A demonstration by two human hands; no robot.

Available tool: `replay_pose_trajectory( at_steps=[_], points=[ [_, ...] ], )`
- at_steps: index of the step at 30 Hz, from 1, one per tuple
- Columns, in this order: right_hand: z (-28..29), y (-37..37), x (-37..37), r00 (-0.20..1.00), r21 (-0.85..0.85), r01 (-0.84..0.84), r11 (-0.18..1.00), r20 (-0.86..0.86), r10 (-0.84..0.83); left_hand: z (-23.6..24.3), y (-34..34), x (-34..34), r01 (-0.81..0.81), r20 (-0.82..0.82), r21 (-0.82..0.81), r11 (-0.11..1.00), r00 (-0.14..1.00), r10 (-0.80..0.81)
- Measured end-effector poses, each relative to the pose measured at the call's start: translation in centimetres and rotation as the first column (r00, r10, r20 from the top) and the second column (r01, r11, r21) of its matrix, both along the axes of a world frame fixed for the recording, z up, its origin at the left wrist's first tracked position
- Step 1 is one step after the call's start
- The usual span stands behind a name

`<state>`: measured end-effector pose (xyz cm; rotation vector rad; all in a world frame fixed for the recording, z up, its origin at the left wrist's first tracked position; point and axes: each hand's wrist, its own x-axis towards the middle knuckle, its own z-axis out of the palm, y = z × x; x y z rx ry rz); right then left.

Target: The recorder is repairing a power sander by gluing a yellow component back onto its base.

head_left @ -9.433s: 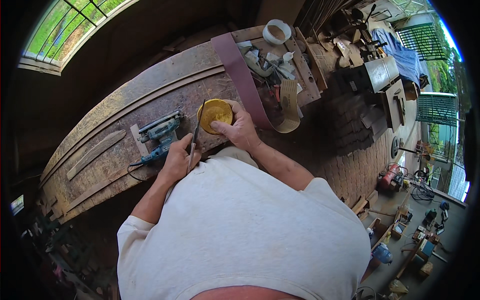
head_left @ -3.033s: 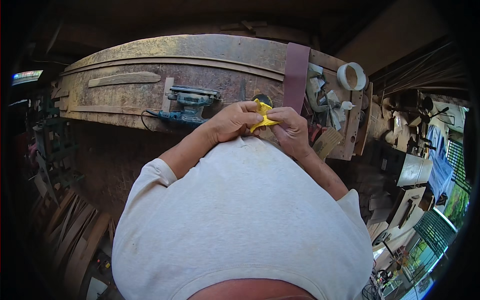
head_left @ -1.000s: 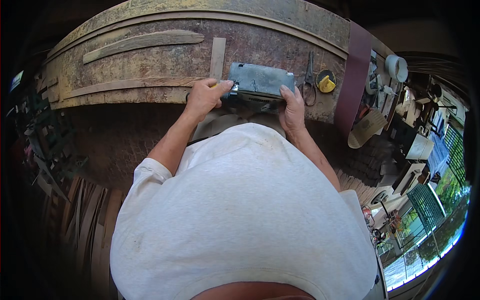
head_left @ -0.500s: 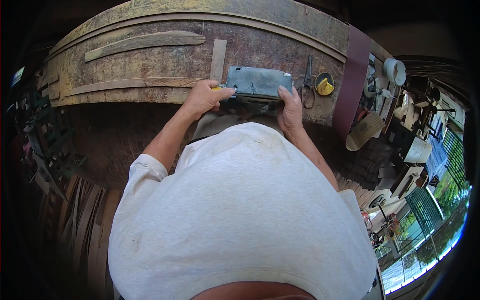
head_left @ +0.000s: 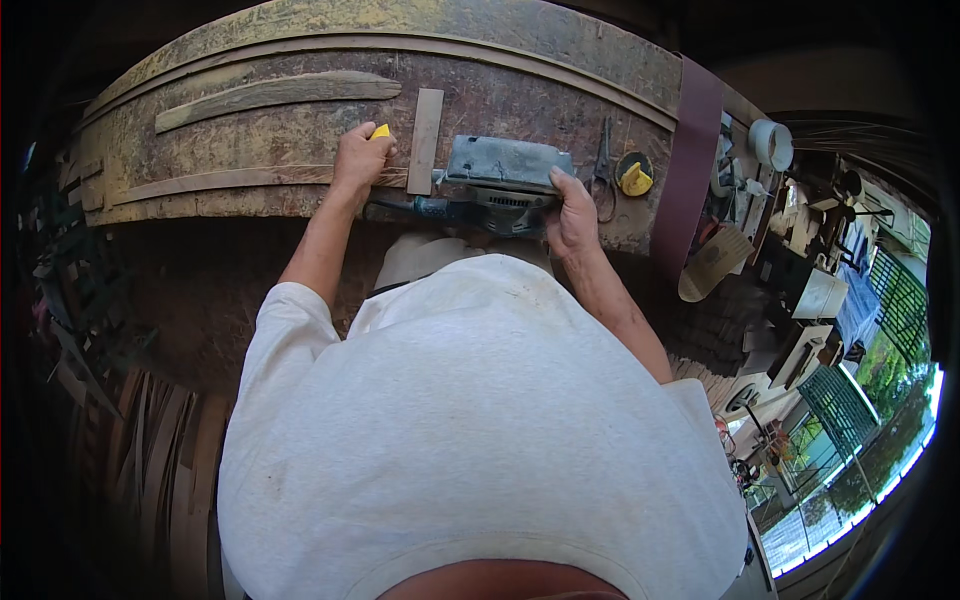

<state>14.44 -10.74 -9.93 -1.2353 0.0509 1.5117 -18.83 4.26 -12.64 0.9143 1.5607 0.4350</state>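
My right hand [head_left: 572, 220] grips the right end of a teal electric sander [head_left: 505, 158], held pad-up at the bench's front edge, its grey, scuffed base facing me. My left hand [head_left: 360, 160] is raised left of the sander, fingers closed on a small yellow piece [head_left: 381, 131], which looks like folded paper or sheet. A short pale wood strip [head_left: 426, 133] lies just left of the sander. To the right lie dark scissors [head_left: 604, 165] and a round dark disc with a yellow crumpled piece [head_left: 635, 175] on it.
The worn workbench [head_left: 270, 130] carries long wood strips [head_left: 275, 97]. A maroon sanding belt [head_left: 685, 150] hangs over its right part, beside a white tub [head_left: 770, 145] and cluttered tools. Thin boards [head_left: 170, 460] stand at lower left; machines and sheets crowd the right.
My left hand has left the sander's end and moved up and left, carrying the yellow piece. My right hand still holds the sander. Earlier, both hands were handling a yellow piece.
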Motion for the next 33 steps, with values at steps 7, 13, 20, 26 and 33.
replay_pose_trajectory(
  at_steps=[7, 13, 20, 26, 33],
  points=[
    [4.3, -1.0, -1.2, 0.996, 0.082, -0.086, 0.993, 0.023, 0.085, 1.6, -2.6, 1.9, 0.011, 0.195, -0.116, 0.993, 0.981, 0.012],
    [4.3, -1.8, -0.3, 0.962, 0.119, -0.273, 0.955, 0.050, 0.269, 5.6, -5.3, 4.5, 0.230, 0.315, -0.309, 0.923, 0.940, -0.129],
    [4.6, 1.5, 3.4, 0.927, 0.165, -0.374, 0.912, 0.048, 0.372, 7.9, -6.7, 6.3, 0.252, 0.362, -0.326, 0.911, 0.924, -0.126],
    [1.5, 2.5, 5.4, 0.942, 0.190, -0.332, 0.924, 0.018, 0.335, 7.4, -7.4, 7.8, 0.150, 0.400, -0.354, 0.923, 0.916, 0.005],
    [4.4, 0.3, 1.5, 0.939, 0.033, -0.209, 0.977, 0.286, 0.191, 7.6, -10.4, 8.3, 0.066, 0.346, -0.250, 0.966, 0.938, 0.025]
  ],
)
